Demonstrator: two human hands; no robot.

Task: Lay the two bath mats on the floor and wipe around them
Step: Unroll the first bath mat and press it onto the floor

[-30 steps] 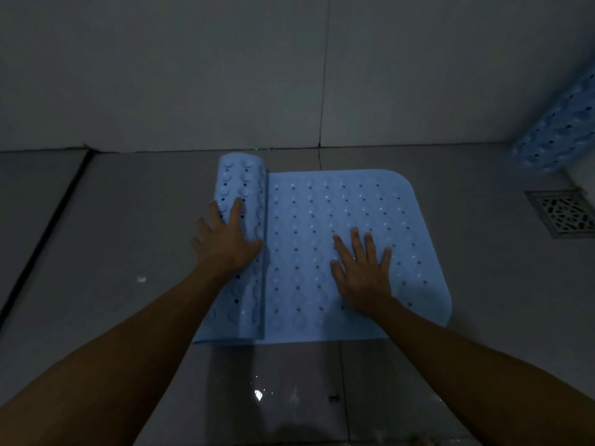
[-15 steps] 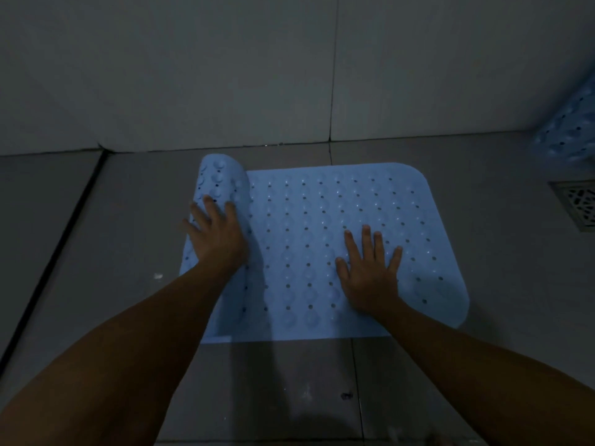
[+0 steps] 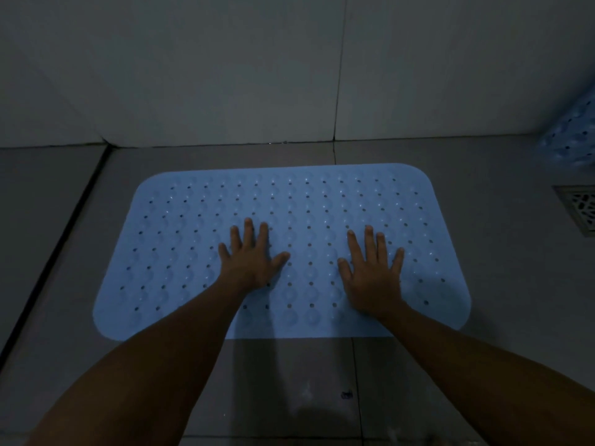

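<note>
mat: blue bath mat (image 3: 180, 252) flat under both palms | hands: left hand (image 3: 249, 259), right hand (image 3: 373, 272) spread, pressing, gripping nothing | handling: likely light, floppy rubber, grippy underside; lift by corner

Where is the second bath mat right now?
In the head view, the second bath mat shows only partly at the far right edge, just beyond the floor drain, well apart from the flat mat.
</note>
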